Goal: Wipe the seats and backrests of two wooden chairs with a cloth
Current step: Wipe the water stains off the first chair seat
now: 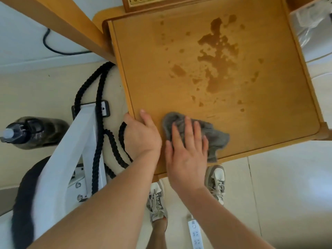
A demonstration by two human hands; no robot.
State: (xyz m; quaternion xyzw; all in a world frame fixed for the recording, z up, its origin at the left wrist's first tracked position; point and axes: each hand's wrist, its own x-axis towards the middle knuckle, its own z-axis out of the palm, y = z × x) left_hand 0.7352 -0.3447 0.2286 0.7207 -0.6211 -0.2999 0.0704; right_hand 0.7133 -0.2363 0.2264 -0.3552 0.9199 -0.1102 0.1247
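The right hand [186,151] presses the cloth [217,137] flat, fingers [187,126] straight, at the seat [152,78] front edge. The left hand [142,135] grips its side. It is better to push firmly toward the wet stains [217,56].

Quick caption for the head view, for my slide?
Right hand presses a grey cloth flat on the blotched wooden chair seat while the left hand grips its edge.
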